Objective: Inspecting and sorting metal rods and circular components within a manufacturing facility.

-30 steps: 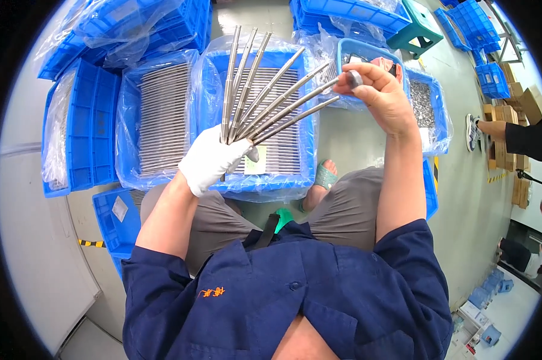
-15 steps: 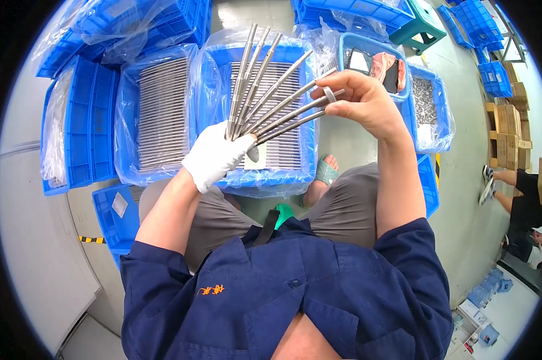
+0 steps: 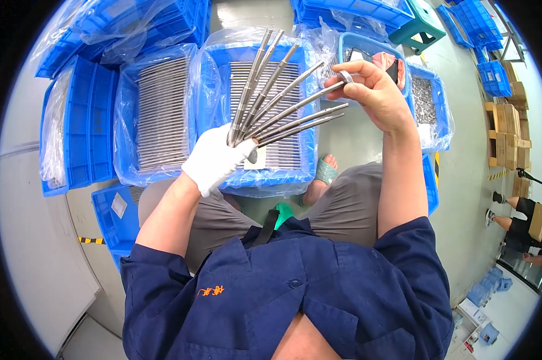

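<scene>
My left hand (image 3: 214, 157), in a white glove, is closed round the lower ends of several thin steel rods (image 3: 269, 84), which fan out up and to the right. My bare right hand (image 3: 380, 99) pinches a small metal ring (image 3: 346, 77) between thumb and fingers. The ring is at the tip of one rod, a middle one of the fan; whether it fully encircles the rod I cannot tell. Below the fan stands a blue crate (image 3: 214, 66) lined with clear plastic, holding rows of similar rods. A pale card lies on those rods, partly hidden by my left hand.
To the left stands another lined crate of rods (image 3: 163, 114), beside a blue crate on its side (image 3: 91, 126). At the right are a blue bin (image 3: 343, 45) with a pink cloth and a crate of small metal parts (image 3: 424, 99). Another person (image 3: 526, 222) is at the far right.
My right hand has moved slightly up and right with the ring, from a lower rod to a higher one. The fan of rods has shifted a little. The person at the far right has moved.
</scene>
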`<act>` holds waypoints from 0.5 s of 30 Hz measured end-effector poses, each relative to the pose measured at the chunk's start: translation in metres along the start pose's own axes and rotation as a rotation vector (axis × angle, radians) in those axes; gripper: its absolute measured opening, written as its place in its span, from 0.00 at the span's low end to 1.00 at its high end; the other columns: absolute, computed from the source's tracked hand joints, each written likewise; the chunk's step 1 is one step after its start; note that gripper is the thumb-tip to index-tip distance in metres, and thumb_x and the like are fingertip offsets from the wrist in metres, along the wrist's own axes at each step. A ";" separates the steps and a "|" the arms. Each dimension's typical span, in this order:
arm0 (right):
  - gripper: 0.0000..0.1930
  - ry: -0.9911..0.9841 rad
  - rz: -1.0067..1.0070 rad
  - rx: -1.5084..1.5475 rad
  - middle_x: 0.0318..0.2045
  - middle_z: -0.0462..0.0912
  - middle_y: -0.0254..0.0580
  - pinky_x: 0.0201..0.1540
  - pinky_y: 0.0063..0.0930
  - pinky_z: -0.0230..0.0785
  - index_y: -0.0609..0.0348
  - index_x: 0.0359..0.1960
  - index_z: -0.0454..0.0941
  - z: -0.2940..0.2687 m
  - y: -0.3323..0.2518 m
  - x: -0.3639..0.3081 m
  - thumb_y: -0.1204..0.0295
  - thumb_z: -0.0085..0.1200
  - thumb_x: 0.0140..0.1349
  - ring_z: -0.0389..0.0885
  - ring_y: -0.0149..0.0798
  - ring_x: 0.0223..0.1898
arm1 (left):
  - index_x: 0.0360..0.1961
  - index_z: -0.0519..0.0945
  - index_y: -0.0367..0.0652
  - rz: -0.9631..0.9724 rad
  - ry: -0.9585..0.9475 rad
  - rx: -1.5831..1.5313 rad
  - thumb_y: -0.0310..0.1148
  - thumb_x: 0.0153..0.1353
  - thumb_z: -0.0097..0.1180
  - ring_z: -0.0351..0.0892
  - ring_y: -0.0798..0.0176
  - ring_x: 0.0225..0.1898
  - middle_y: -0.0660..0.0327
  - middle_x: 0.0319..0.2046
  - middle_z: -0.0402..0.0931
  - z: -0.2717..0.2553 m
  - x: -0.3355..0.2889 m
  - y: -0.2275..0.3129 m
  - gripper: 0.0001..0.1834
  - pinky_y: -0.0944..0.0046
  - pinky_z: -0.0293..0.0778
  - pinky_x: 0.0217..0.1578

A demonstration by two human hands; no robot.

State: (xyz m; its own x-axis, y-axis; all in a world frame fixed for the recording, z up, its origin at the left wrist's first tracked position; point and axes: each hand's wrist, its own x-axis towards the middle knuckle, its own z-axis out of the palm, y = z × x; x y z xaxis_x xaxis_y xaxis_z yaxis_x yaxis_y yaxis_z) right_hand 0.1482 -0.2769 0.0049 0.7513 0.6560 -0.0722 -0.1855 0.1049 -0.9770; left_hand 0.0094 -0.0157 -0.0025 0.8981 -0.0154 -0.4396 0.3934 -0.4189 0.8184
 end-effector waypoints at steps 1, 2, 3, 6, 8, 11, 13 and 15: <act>0.19 0.003 0.049 -0.100 0.38 0.82 0.44 0.47 0.26 0.70 0.63 0.49 0.73 0.003 -0.001 0.000 0.74 0.59 0.56 0.81 0.34 0.39 | 0.34 0.78 0.36 0.021 0.007 0.002 0.35 0.57 0.55 0.74 0.70 0.27 0.61 0.24 0.79 0.001 0.000 -0.002 0.12 0.67 0.71 0.32; 0.19 0.008 0.087 -0.192 0.37 0.82 0.43 0.47 0.25 0.70 0.63 0.49 0.73 0.006 -0.002 0.000 0.74 0.60 0.55 0.80 0.33 0.39 | 0.35 0.78 0.36 0.030 0.016 -0.002 0.35 0.57 0.55 0.74 0.70 0.27 0.61 0.24 0.79 0.002 0.000 -0.003 0.12 0.67 0.71 0.32; 0.19 0.034 0.110 -0.282 0.37 0.82 0.43 0.46 0.24 0.70 0.63 0.49 0.73 0.009 -0.003 -0.001 0.75 0.60 0.55 0.80 0.32 0.39 | 0.34 0.78 0.36 0.035 0.013 0.003 0.36 0.57 0.55 0.74 0.70 0.27 0.61 0.24 0.78 0.003 0.000 -0.004 0.12 0.67 0.71 0.32; 0.17 -0.061 0.115 -0.129 0.35 0.83 0.43 0.45 0.22 0.70 0.63 0.47 0.74 0.017 -0.002 0.000 0.75 0.60 0.54 0.80 0.30 0.37 | 0.34 0.78 0.36 0.012 0.009 -0.004 0.36 0.57 0.55 0.74 0.69 0.27 0.61 0.23 0.78 0.007 0.003 -0.007 0.12 0.67 0.71 0.32; 0.17 0.028 0.157 -0.222 0.35 0.83 0.44 0.45 0.22 0.70 0.63 0.47 0.74 0.015 -0.003 0.001 0.74 0.59 0.55 0.80 0.30 0.38 | 0.34 0.78 0.37 -0.010 0.000 -0.013 0.37 0.57 0.55 0.74 0.69 0.27 0.61 0.23 0.78 0.007 0.004 -0.006 0.12 0.68 0.71 0.32; 0.17 0.116 0.068 -0.153 0.37 0.82 0.47 0.46 0.25 0.71 0.63 0.48 0.73 0.003 -0.006 0.003 0.72 0.58 0.57 0.81 0.34 0.39 | 0.34 0.78 0.37 -0.001 0.011 0.020 0.36 0.57 0.55 0.75 0.69 0.27 0.61 0.23 0.78 0.007 0.003 -0.005 0.12 0.68 0.71 0.32; 0.18 0.173 0.111 -0.081 0.39 0.81 0.48 0.48 0.27 0.73 0.65 0.49 0.72 -0.005 -0.004 0.005 0.71 0.57 0.58 0.81 0.37 0.40 | 0.34 0.78 0.38 0.002 -0.047 0.047 0.36 0.57 0.55 0.75 0.68 0.26 0.61 0.23 0.78 0.009 0.003 -0.004 0.11 0.68 0.71 0.32; 0.18 0.015 0.075 0.022 0.39 0.81 0.47 0.48 0.27 0.72 0.64 0.49 0.72 -0.006 0.001 0.006 0.71 0.58 0.58 0.81 0.37 0.40 | 0.33 0.78 0.38 -0.010 -0.101 -0.022 0.36 0.57 0.54 0.74 0.67 0.25 0.61 0.22 0.77 0.012 0.002 -0.002 0.11 0.67 0.70 0.31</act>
State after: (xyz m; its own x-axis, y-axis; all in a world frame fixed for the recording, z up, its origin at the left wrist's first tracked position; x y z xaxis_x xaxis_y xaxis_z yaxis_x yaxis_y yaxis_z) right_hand 0.1566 -0.2772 0.0023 0.7439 0.6516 -0.1486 -0.2557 0.0721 -0.9641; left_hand 0.0083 -0.0252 -0.0098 0.8701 -0.1028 -0.4820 0.4076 -0.3996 0.8211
